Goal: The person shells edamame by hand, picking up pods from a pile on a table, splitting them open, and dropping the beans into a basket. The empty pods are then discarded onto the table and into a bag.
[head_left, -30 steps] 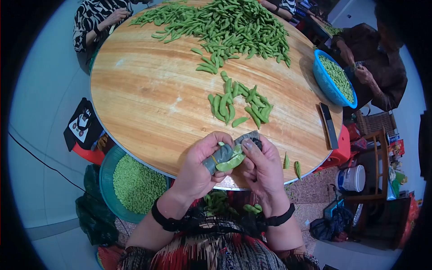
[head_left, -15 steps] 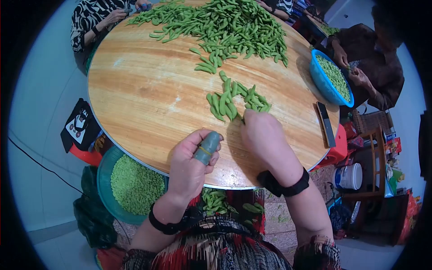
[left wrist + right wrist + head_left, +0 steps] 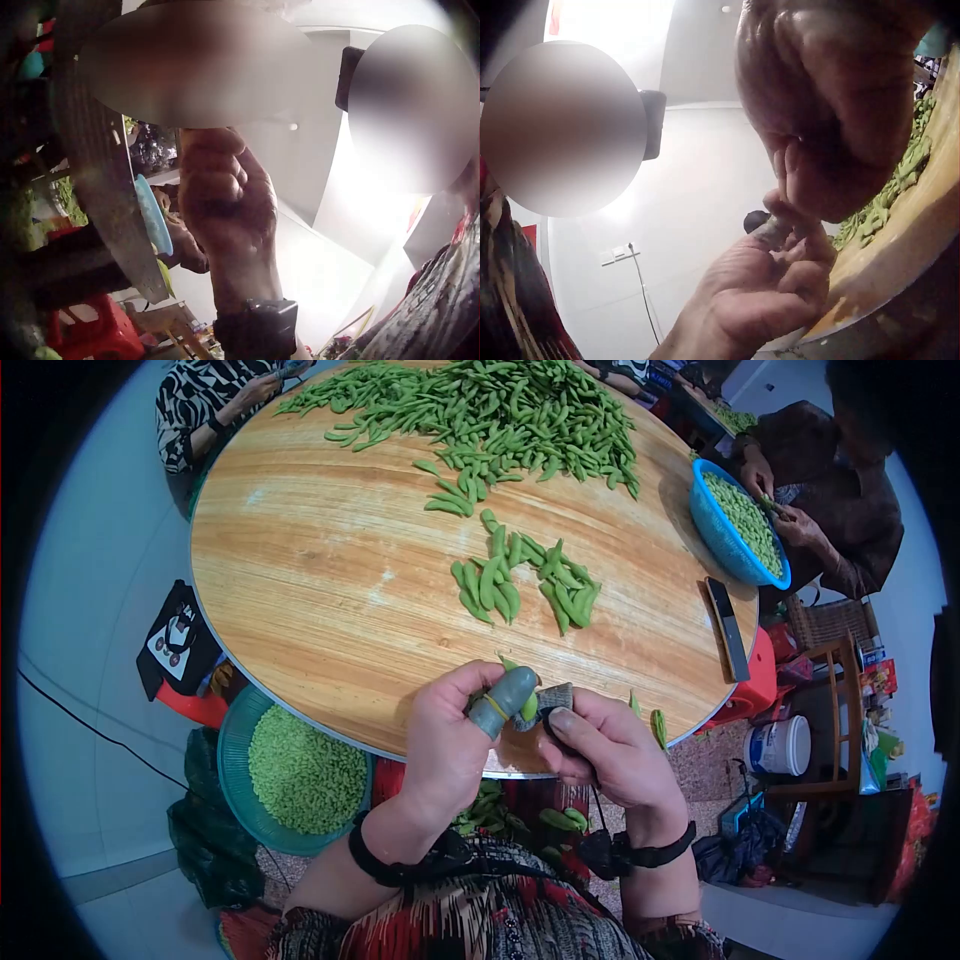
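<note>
A pale blue wall runs down the left of the room, and a round wooden table (image 3: pixel 320 570) fills the middle. Left of the table hangs a black bag (image 3: pixel 175 640) with a white print, above a red seat (image 3: pixel 192 706). Below the table's lower left edge, a teal basket (image 3: pixel 237 760) holds shelled green beans (image 3: pixel 305 772), with a dark plastic bag (image 3: pixel 205 855) beside it. At the table's upper left sits a person in a black-and-white patterned top (image 3: pixel 195 410).

The left hand (image 3: pixel 447 750), over the table's near edge, is curled and grips a green pod (image 3: pixel 528 707) against a digit in a grey cover (image 3: pixel 505 698) with a yellow band. A large heap of pods (image 3: pixel 510 420) covers the table's far side; a smaller group of pods (image 3: pixel 570 595) lies nearer its middle. The right hand (image 3: pixel 620 750), also over the near edge, has its fingers curled at the pod's lower end, a striped grey wrap (image 3: pixel 556 700) by its thumb.

On the table's right side are a black phone (image 3: pixel 727 630) and, farther back, a blue basket (image 3: pixel 698 510) of shelled beans, beside a person in dark brown (image 3: pixel 835 500). Right of the table stand a red stool (image 3: pixel 762 672), a white bucket (image 3: pixel 782 748) and a wooden chair (image 3: pixel 835 710).
</note>
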`<state>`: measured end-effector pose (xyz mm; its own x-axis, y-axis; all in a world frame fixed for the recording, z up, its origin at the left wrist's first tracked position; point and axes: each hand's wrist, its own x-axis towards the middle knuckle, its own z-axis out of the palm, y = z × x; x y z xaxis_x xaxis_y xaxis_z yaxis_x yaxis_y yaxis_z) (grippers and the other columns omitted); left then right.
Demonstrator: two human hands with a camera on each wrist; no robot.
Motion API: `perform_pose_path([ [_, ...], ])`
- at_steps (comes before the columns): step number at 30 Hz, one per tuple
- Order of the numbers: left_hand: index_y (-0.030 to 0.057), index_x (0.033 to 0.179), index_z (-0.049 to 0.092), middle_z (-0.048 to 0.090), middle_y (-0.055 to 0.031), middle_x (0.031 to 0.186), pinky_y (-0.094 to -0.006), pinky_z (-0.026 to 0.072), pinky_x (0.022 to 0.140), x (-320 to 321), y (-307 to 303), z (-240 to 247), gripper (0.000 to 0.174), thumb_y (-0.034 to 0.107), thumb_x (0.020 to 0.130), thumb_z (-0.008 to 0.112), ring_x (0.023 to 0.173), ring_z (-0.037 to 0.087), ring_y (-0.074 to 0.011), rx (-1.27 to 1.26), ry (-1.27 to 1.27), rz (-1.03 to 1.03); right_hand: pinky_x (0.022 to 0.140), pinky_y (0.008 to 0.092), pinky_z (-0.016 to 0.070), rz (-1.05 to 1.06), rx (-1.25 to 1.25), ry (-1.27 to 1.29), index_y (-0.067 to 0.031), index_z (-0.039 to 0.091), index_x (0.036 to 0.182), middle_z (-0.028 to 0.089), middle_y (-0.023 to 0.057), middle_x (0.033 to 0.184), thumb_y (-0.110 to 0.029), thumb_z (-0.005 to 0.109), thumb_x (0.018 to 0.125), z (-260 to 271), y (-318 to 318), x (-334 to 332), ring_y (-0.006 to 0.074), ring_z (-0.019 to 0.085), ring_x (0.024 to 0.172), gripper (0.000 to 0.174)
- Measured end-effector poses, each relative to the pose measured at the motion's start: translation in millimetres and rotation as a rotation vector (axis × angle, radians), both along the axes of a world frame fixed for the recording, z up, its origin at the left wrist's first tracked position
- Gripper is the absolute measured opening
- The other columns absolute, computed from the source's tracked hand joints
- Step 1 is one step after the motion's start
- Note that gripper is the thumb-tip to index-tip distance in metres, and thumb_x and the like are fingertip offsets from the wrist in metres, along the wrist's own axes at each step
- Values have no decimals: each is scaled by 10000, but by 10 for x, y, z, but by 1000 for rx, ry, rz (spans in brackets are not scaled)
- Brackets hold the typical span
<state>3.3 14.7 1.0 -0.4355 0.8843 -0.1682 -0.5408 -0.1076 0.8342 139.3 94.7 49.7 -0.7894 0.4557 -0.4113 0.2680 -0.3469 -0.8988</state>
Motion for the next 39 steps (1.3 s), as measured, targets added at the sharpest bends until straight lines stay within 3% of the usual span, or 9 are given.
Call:
perform_pose_path([
  [4, 17, 917, 607, 604, 4, 800, -126, 355, 491, 48, -18, -97, 104, 86, 839, 600, 650, 519, -22, 37, 173, 9, 424, 159, 276, -30, 9, -13, -61, 508, 857, 465, -34, 631, -185, 418, 959, -40, -5, -6, 15, 361, 491, 184],
  [6, 20, 924, 601, 604, 3, 835, -136, 385, 540, -2, -54, -139, 110, 68, 825, 607, 691, 527, -28, 113, 123, -84, 411, 157, 264, -88, -454, 163, -68, 525, 879, 469, -36, 633, -175, 438, 951, -68, 10, 2, 8, 359, 481, 155],
  [10, 20, 956, 582, 584, 5, 904, -178, 425, 687, 12, -68, -45, 192, -6, 771, 626, 799, 525, -45, -15, 280, -152, 413, 161, 262, -106, -385, 182, -67, 546, 864, 479, -43, 634, -182, 476, 936, -204, -40, 2, 5, 354, 480, 153],
  [12, 20, 962, 583, 578, 10, 894, -176, 419, 686, 55, -43, -82, 190, -21, 777, 598, 795, 518, -40, 10, 394, -84, 420, 172, 261, -183, 264, 141, -65, 553, 853, 485, -48, 621, -193, 500, 925, -336, -82, -40, 5, 349, 478, 156],
  [15, 24, 973, 587, 570, 18, 854, -171, 409, 654, 120, -18, -90, 189, -35, 801, 536, 751, 504, -33, 54, 533, 40, 439, 171, 262, -222, -59, 105, -51, 552, 836, 471, -66, 607, -198, 513, 921, -276, -18, -51, -1, 351, 497, 174],
  [19, 27, 965, 613, 582, 13, 787, -190, 427, 621, 14, -56, -24, 213, -45, 839, 457, 689, 524, -66, -21, 352, 32, 454, 228, 351, -105, 28, 29, -26, 546, 837, 536, 0, 592, -198, 536, 901, -208, 139, -90, 97, 475, 483, 184],
  [21, 29, 982, 623, 593, 6, 787, -194, 431, 630, -50, -79, -55, 238, -58, 834, 457, 699, 535, -75, -43, 432, -35, 514, 349, 449, -181, 1144, -206, 2, 537, 823, 588, 143, 613, -182, 566, 858, -175, 324, -163, 279, 589, 557, 189],
  [24, 36, 1022, 636, 613, -4, 804, -185, 426, 625, -9, -84, -68, 280, -70, 836, 455, 713, 544, -70, 21, 621, -232, 607, 450, 474, -97, 1475, -595, 14, 531, 795, 578, 241, 655, -187, 585, 816, -169, 611, -237, 395, 594, 664, 210],
  [39, 4, 1190, 518, 527, 5, 835, -137, 276, 472, -57, -28, 9, 337, -15, 854, 493, 616, 406, -12, 12, 1, -123, 579, 427, 470, 4, 1488, -553, 24, 549, 864, 581, 234, 675, -153, 627, 771, -283, 577, -288, 377, 590, 643, 214],
])
